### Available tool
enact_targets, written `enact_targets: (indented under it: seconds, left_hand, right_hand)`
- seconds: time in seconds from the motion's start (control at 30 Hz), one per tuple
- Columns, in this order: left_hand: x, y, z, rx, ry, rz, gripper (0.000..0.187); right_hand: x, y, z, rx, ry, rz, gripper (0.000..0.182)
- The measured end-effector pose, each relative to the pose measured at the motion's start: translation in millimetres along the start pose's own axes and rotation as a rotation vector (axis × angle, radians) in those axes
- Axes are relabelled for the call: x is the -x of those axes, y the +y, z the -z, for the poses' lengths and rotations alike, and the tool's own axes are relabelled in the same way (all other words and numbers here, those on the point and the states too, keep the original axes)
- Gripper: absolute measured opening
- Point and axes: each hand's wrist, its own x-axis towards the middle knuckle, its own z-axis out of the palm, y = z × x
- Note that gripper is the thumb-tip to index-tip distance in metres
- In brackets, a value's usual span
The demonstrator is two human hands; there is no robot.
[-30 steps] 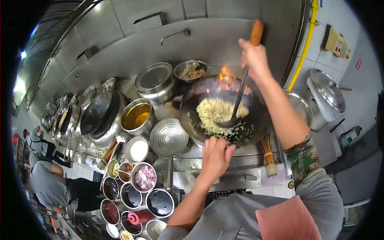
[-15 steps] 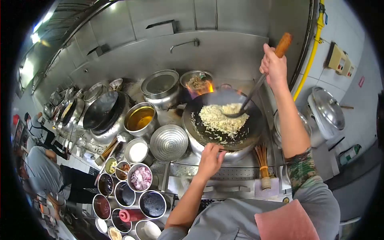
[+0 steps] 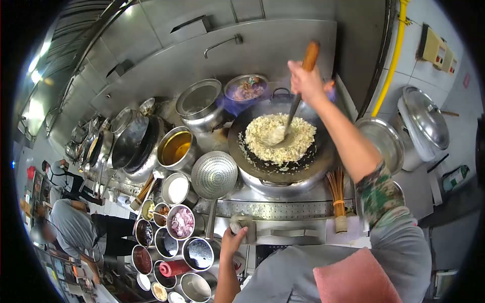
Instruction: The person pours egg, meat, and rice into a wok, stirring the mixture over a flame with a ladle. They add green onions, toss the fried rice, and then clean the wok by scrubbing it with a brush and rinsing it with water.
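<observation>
My right hand is closed round the wooden handle of a ladle, whose bowl presses into the fried rice. The rice lies spread in a dark wok on the stove. My left hand is low at the stove's front edge, thumb and fingers curled at a greyish, cloth-like lump; what they grip is partly hidden. Left of the wok, a perforated strainer rests with its handle toward me.
Left of the strainer are an oil pot and several ingredient containers, one with chopped onion. A bamboo brush stands right of the wok. Behind are a lidded pot and a bowl. Two people are at far left.
My left hand has left the wok's rim and moved down to the front edge. My right hand has shifted left with the ladle. The rice is flatter, and the orange flames no longer show.
</observation>
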Motion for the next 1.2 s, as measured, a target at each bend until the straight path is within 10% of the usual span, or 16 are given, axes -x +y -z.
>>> enact_targets:
  seconds: [0.3,0.43,0.57,0.77,0.93,1.0,1.07,1.2]
  left_hand:
    - [-44.6,-46.2,-12.0,-0.084,-0.133,-0.038,0.058]
    - [-6.2,10.1,17.9,0.394,-0.055,0.053,0.037]
    - [-9.5,15.4,29.9,1.483,-0.315,0.202,0.066]
    - [-67.2,28.8,-15.2,1.406,-0.630,0.045,0.073]
    - [-71.6,66.8,-47.4,1.140,-0.582,0.453,0.073]
    - [-86.4,78.0,-68.2,1.167,-0.640,0.427,0.079]
    - [-80.9,105.1,-72.7,1.202,-0.562,0.482,0.071]
    - [-32.6,186.9,-50.5,1.139,-0.640,0.336,0.066]
  right_hand:
    - [122.4,0.4,70.4,0.134,-0.001,0.132,0.036]
    - [223.8,-34.9,83.1,0.808,-0.246,-0.136,0.037]
    - [289.4,-46.9,91.9,-0.121,-0.207,-0.634,0.057]
    - [297.0,28.4,24.5,-0.620,0.162,-1.201,0.033]
    - [269.1,-17.0,84.2,0.528,-0.306,-1.013,0.021]
    - [270.2,-42.2,67.9,1.194,-0.325,-0.868,0.042]
    - [291.3,-51.6,61.1,1.419,-0.374,-0.362,0.058]
    - [289.5,-43.9,112.5,1.499,-0.444,-0.464,0.061]
